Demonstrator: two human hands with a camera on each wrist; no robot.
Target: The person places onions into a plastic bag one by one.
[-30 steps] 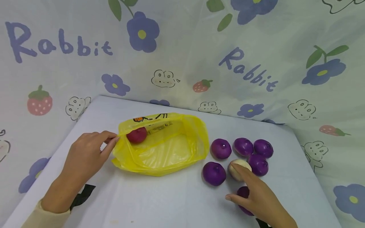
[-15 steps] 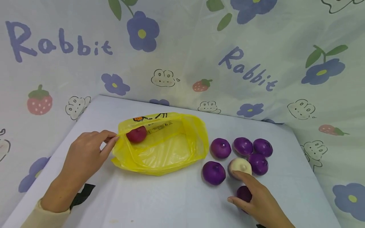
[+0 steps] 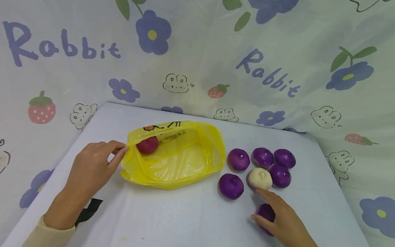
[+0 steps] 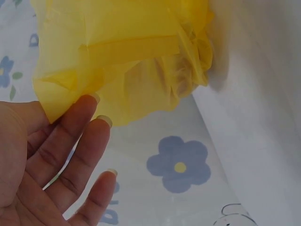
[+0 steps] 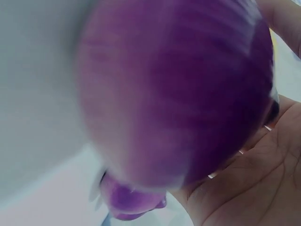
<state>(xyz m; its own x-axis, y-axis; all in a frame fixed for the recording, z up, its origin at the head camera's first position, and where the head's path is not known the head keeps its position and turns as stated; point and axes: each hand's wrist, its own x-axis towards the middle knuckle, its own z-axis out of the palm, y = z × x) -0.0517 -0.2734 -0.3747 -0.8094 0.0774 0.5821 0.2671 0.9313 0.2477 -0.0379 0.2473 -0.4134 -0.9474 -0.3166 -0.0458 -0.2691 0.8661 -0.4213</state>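
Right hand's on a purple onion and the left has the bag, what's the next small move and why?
Probably lift the purple onion toward the yellow bag. The right hand already curls round it, and the left hand pinches the bag's rim so the mouth faces the onions, with one red onion inside.

We see bare surface (image 3: 172, 212) between our hands, open for passage. The onion cluster (image 3: 262, 164) crowds the right side, just beside the yellow bag (image 3: 185, 164), whose mouth gapes wide; a curtain (image 3: 200, 61) walls the rear.

Bare hands, a cream sleeve cuff (image 3: 50, 236) and a black strap (image 3: 88, 212) at the left wrist.
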